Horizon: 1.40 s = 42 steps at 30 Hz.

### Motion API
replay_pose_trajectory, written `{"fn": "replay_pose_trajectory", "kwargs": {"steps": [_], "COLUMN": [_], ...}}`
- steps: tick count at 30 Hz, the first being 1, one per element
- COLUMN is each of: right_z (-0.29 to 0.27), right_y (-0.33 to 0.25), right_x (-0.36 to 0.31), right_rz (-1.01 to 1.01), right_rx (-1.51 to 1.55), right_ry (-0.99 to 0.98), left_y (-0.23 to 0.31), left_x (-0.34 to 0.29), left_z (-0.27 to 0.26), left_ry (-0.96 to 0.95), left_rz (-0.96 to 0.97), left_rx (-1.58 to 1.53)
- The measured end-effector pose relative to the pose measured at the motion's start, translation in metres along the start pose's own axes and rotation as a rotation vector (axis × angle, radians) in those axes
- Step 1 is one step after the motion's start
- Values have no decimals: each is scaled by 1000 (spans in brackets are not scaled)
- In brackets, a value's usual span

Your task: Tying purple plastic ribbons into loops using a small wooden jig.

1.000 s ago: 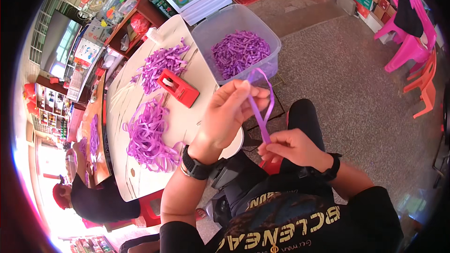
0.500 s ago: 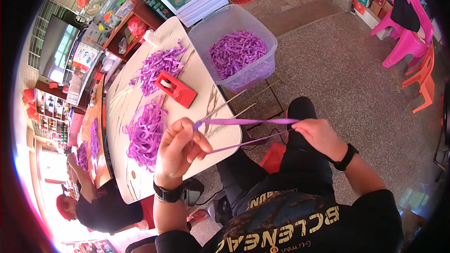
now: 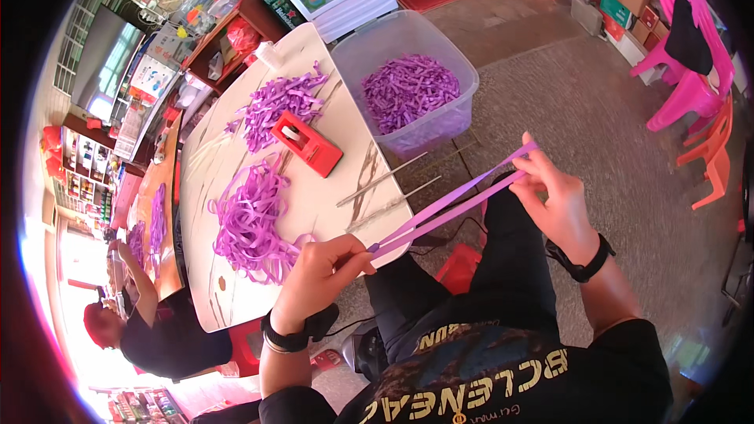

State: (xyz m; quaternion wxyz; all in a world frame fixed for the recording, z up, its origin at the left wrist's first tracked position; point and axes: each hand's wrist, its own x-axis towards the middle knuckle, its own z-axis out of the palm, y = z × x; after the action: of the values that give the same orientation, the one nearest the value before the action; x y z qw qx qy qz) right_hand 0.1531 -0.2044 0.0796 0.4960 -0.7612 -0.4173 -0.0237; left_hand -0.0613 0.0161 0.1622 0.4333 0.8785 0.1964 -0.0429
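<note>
A purple ribbon loop [image 3: 455,210] is stretched between my two hands above the near corner of the table. My left hand [image 3: 323,276] pinches its lower left end, where a small darker purple joint shows at the fingertips. At the other end, my right hand [image 3: 559,202] holds the loop on its raised fingers, keeping the two strands apart. Beside my left hand lies a tangled pile of long purple ribbon loops [image 3: 250,220] on the white marbled table [image 3: 236,302]. Farther back are a heap of short purple ribbon pieces [image 3: 284,104] and a red tape dispenser [image 3: 308,145].
A clear plastic bin [image 3: 470,94] full of purple ribbon pieces stands against the table's right side. Two thin metal rods [image 3: 390,177] stick out past the table edge. A co-worker [image 3: 169,338] sits at the left; pink and orange chairs [image 3: 691,102] stand far right.
My right hand has risen and turned, lifting its end of the loop. My left hand has moved slightly down and right, its fingers now closed on the joint. The loop's strands run diagonally.
</note>
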Motion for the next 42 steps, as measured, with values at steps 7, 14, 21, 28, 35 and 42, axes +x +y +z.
{"fn": "replay_pose_trajectory", "kwargs": {"steps": [7,14,21,28,35,42], "right_z": [17,55,43,44,43,38], "right_y": [-18,-48,-70,-68,-60,-49], "right_x": [10,18,25,29,40,17], "right_rz": [89,142,294,-42,-965,187], "right_rx": [713,1169,1187,791,79,845], "right_ry": [-128,-344,-603,-454,216,-731], "left_y": [21,41,47,31,25,32], "left_x": [3,6,3,14,17,21], "left_z": [7,10,5,5,20,11], "left_ry": [196,269,253,174,-533,232], "left_rz": [275,691,707,733,-68,793], "left_rx": [186,599,939,438,-1245,496]}}
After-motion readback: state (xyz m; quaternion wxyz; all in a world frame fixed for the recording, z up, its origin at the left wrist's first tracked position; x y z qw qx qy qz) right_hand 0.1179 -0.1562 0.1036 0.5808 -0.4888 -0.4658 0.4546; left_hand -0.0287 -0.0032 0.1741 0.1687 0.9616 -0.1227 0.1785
